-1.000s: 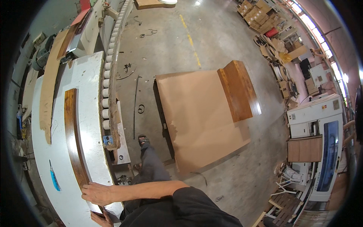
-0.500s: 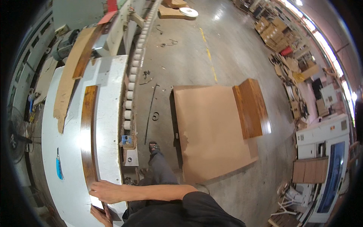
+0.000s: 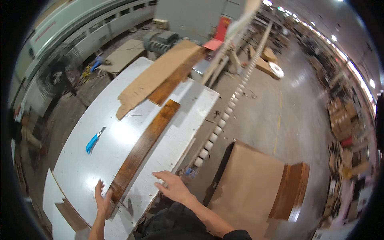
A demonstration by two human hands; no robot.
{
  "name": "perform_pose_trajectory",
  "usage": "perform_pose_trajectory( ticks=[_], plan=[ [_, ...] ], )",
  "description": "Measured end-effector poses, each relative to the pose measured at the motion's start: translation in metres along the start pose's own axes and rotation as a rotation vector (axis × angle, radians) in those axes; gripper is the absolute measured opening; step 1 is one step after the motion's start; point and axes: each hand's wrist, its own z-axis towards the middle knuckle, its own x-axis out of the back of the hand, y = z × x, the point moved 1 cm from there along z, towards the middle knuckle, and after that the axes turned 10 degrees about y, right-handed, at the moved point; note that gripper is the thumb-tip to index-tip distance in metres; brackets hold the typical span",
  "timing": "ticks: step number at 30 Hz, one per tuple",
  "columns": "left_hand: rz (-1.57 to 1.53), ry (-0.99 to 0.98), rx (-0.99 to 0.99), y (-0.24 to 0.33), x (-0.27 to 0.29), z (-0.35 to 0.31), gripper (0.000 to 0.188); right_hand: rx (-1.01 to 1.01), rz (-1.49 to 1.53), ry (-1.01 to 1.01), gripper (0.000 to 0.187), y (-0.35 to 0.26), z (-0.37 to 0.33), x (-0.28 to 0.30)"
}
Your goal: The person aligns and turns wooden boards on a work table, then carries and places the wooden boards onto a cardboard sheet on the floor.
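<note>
A long brown wooden plank [image 3: 141,151] lies flat on the white tabletop [image 3: 176,140], slanting away from me. Beside its near end is my left hand [image 3: 103,200], thumb and fingers apart; whether it touches the plank's edge I cannot tell. My right hand [image 3: 175,187] hovers by the table's right edge, off the plank, its fingers spread with nothing in them. To the left of the plank rests a blue utility knife [image 3: 94,141] with its blade out. Beyond, a cardboard strip [image 3: 158,74] partly covers another brown plank [image 3: 172,86].
A conveyor with white rollers [image 3: 224,122] runs along the table's right side. On the floor stands a cardboard-covered stack [image 3: 250,184] with brown boards [image 3: 290,192] on it. A fan [image 3: 60,76] and a motor [image 3: 160,42] are at the left. Someone [image 3: 30,136] is at the far-left edge.
Both hands have come off the plank's near end, the right hand moving away to the right. My view has turned left, so the table now appears slanted and more central.
</note>
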Motion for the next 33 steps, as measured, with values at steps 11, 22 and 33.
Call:
perform_pose_trajectory(
  ticks=[11, 22, 33],
  plan=[
    [-0.968, -0.178, 0.608, 0.182, -0.284, 0.218, 0.067, -0.35, 0.366, 0.394, 0.049, 0.047, 0.14, 0.069],
    [-1.34, -0.232, 0.785, 0.174, -0.263, 0.188, 0.037, -0.539, 0.512, 0.552, 0.079, 0.119, 0.267, 0.107],
    [-0.46, 0.125, 0.198, -0.001, 0.025, -0.041, 0.038, -0.576, 1.395, 0.501, 0.049, 0.163, 0.308, 0.093]
  ],
)
